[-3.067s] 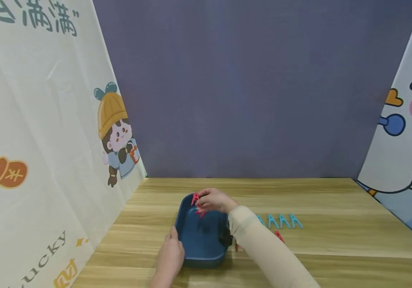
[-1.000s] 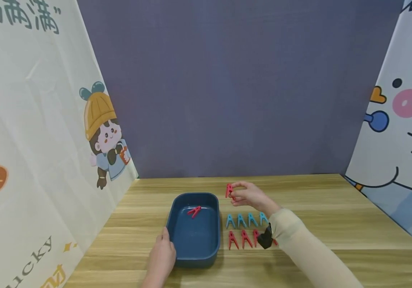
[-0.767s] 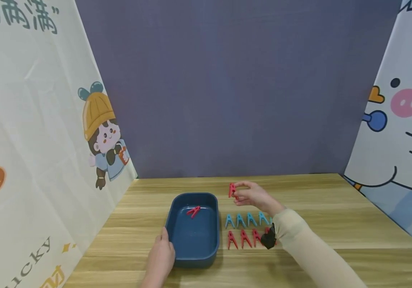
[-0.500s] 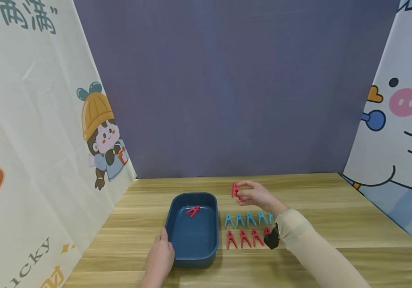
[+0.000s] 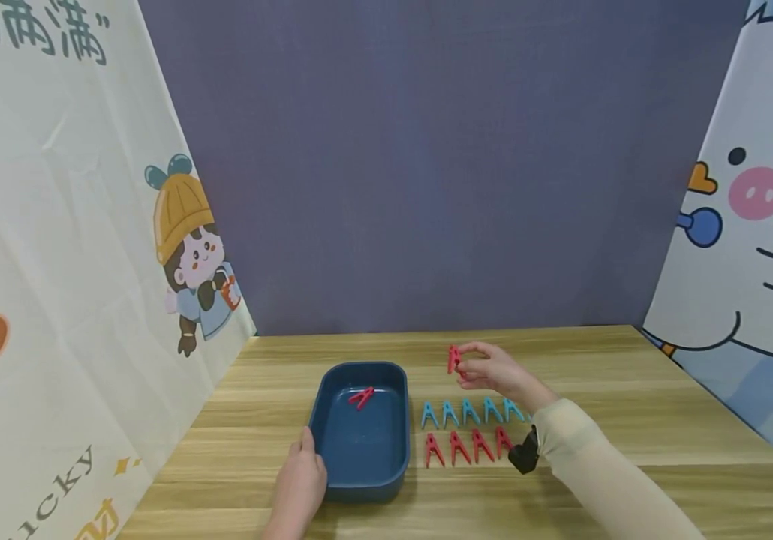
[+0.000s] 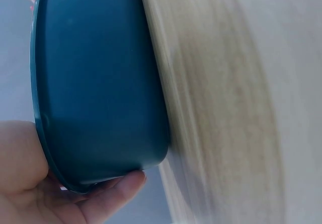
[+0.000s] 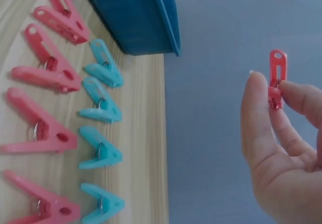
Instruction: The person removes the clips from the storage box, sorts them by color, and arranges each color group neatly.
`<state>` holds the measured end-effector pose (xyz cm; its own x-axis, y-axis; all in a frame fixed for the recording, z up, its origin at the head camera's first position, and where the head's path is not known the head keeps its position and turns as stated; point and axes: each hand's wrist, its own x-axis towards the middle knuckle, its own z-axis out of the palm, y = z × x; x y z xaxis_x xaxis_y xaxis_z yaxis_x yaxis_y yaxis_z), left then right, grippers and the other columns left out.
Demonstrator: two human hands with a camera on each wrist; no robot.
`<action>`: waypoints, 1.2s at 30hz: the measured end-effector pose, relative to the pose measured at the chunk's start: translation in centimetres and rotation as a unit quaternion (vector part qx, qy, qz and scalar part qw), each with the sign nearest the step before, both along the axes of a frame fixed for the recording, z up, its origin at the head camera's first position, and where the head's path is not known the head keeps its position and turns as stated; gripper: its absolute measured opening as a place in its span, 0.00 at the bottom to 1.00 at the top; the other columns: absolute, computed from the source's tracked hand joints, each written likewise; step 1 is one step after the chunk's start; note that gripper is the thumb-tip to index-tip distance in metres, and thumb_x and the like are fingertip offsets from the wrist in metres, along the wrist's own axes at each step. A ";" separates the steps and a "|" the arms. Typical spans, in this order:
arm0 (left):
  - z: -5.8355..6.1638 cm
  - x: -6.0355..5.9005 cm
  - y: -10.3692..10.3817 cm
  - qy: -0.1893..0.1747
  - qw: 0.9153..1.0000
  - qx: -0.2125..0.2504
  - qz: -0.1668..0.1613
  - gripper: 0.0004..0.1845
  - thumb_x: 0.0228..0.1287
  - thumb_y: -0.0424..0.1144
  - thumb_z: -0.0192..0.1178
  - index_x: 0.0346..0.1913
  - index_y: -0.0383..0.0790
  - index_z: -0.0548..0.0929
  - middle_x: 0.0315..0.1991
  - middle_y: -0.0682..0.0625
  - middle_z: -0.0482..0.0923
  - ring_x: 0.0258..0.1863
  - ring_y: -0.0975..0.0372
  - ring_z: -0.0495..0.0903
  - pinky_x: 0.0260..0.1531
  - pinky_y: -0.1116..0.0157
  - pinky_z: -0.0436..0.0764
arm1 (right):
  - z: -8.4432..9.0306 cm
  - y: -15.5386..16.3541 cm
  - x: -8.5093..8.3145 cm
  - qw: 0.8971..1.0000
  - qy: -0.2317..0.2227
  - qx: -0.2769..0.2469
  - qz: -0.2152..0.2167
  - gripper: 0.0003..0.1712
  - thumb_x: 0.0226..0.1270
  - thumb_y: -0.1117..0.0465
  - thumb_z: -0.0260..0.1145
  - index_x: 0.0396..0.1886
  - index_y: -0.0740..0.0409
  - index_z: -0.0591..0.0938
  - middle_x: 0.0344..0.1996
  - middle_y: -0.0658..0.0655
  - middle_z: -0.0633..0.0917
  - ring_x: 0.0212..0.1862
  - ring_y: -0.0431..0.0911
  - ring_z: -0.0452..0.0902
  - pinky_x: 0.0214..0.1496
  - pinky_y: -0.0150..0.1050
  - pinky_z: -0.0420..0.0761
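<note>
My right hand (image 5: 494, 373) pinches a red clothespin (image 5: 452, 359) between thumb and fingertips, above the table behind a row of blue clothespins (image 5: 449, 413). In the right wrist view, the held clothespin (image 7: 277, 68) points upward, clear of the others. My left hand (image 5: 297, 480) grips the left rim of a dark blue rectangular tub (image 5: 359, 454). The left wrist view has thumb and fingers on either side of the tub wall (image 6: 100, 83). Inside the tub, toward its far end, lies one red clothespin (image 5: 362, 397).
A row of red clothespins (image 5: 458, 448) lies in front of the blue row, right of the tub. My right wrist and its black camera (image 5: 525, 451) partly cover the right ends of both rows. A dark cloth backdrop (image 5: 427, 187) rises behind the wooden table (image 5: 603, 420).
My right hand has moved from over the tub to the right, carrying the red clothespin, and keeps drifting right. More of both rows now shows. My left hand stays on the tub.
</note>
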<state>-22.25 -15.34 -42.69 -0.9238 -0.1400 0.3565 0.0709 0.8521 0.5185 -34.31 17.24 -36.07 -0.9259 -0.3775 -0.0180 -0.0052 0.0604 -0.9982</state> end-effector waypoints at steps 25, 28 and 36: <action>-0.1 -0.1 -0.1 -0.006 1.000 -0.003 -0.003 0.25 0.57 0.26 0.50 0.57 0.14 0.64 0.41 0.24 0.72 0.34 0.38 0.77 0.33 0.47 0.76 | -2.3 4.4 2.0 0.999 -0.008 0.022 -0.024 0.31 0.66 0.65 0.57 0.64 0.72 0.57 0.40 0.63 0.79 0.38 0.51 0.80 0.46 0.48 0.77; -0.1 -0.1 -0.1 0.001 1.000 -0.005 0.000 0.24 0.57 0.26 0.50 0.56 0.14 0.65 0.40 0.25 0.72 0.33 0.39 0.77 0.32 0.47 0.77 | -2.8 5.0 2.1 0.999 -0.014 0.020 -0.025 0.32 0.66 0.65 0.57 0.65 0.72 0.56 0.40 0.63 0.79 0.39 0.52 0.79 0.45 0.47 0.77; -0.1 0.0 0.0 0.018 1.000 -0.010 0.002 0.24 0.56 0.25 0.51 0.55 0.14 0.66 0.39 0.25 0.72 0.30 0.39 0.78 0.28 0.48 0.76 | -3.7 5.9 2.5 0.999 -0.027 0.015 -0.028 0.32 0.65 0.63 0.58 0.63 0.72 0.57 0.39 0.64 0.80 0.39 0.54 0.80 0.42 0.45 0.79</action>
